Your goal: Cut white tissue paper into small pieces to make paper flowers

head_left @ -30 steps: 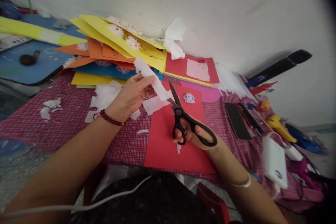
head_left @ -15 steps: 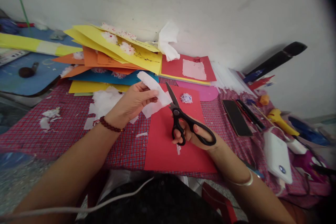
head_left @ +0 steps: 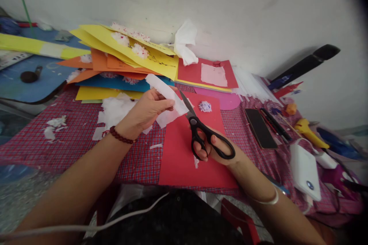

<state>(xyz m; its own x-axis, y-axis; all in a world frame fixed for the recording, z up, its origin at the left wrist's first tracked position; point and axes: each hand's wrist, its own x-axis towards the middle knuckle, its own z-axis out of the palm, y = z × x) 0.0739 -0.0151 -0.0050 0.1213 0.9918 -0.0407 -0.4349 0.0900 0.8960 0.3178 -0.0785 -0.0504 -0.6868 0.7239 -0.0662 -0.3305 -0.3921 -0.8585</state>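
My left hand (head_left: 152, 107) pinches a folded piece of white tissue paper (head_left: 165, 88) between thumb and fingers. My right hand (head_left: 211, 145) has its fingers through the handles of black-handled scissors (head_left: 195, 120), whose blades point up and away, at the right edge of the tissue. Whether the blades have paper between them I cannot tell. Below both hands lies a sheet of red paper (head_left: 181, 160). A small purple-and-white paper pompom (head_left: 205, 106) rests on its upper part, right of the blades.
Behind my left hand, yellow, orange and blue sheets (head_left: 126, 55) with paper flowers are stacked. White tissue (head_left: 115, 111) lies by my left wrist. To the right are a phone (head_left: 260, 128), a white power bank (head_left: 304, 172) and a yellow glue gun (head_left: 310, 132). Checked cloth (head_left: 86, 141) covers the table.
The scissors' handles have shifted slightly, with the lower loop a little further right. My left hand still pinches the tissue and has barely moved.
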